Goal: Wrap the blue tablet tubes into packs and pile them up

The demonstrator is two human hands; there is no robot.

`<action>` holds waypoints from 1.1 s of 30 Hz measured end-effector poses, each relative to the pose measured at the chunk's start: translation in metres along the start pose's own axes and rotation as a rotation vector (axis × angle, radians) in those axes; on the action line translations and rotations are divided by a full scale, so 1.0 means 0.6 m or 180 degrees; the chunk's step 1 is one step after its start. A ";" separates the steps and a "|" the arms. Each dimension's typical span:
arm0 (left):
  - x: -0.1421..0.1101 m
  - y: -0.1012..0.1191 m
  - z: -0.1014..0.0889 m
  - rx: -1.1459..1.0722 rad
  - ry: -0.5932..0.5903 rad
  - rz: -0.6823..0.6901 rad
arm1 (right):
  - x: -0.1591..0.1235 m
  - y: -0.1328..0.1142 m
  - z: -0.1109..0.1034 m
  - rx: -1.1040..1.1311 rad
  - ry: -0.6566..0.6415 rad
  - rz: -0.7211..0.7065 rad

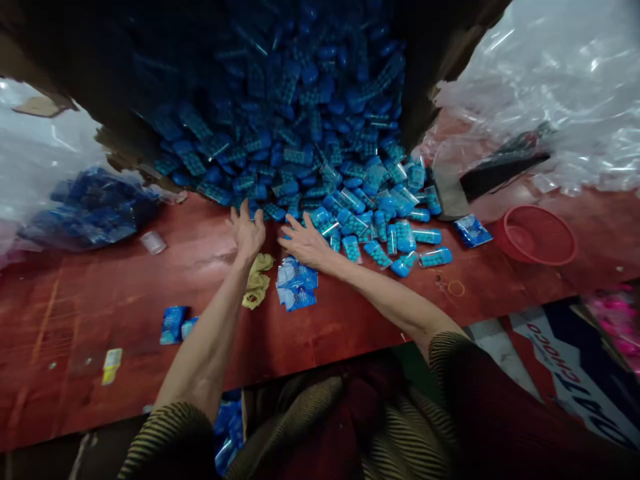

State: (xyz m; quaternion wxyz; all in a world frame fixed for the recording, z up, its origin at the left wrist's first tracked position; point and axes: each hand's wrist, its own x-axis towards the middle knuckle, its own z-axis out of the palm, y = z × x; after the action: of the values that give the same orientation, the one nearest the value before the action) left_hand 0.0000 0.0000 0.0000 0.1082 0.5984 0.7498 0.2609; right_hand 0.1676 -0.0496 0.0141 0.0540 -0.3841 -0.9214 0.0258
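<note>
A big pile of small blue capsule-shaped packs [310,133] spills from a dark cardboard box onto the red table [90,313]. My left hand [247,231] reaches to the pile's near edge, fingers spread, palm down, holding nothing. My right hand [305,241] lies beside it with fingers stretched toward the blue packs, touching the nearest ones. Just under my right hand sits a small stack of flat blue sachets [296,283]. A yellow crumpled cloth [257,280] lies below my left hand.
A red plastic basket [540,235] stands at the right. A clear bag of blue packs [95,208] rests at the left. Loose blue sachets [174,324] and a yellow label [111,365] lie on the near table. Clear plastic sheeting [550,73] bulges at the back right.
</note>
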 end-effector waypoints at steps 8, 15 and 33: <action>-0.061 0.050 0.028 0.0098 -0.0327 0.0593 | -0.047 0.029 0.008 -0.0085 0.0081 0.0068; -0.110 0.093 0.009 -0.0247 -0.0475 0.0941 | -0.080 0.013 -0.012 -0.0019 0.0182 0.0421; -0.228 -0.103 -0.055 -0.0496 -0.0476 -0.0175 | 0.016 -0.190 0.049 0.1046 -0.0178 -0.0133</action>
State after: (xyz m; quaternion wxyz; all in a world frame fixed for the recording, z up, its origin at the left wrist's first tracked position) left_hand -0.0321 -0.1482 -0.0247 0.2171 0.5852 0.7332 0.2700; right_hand 0.0767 -0.1233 -0.0043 0.0910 -0.3499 -0.9137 0.1857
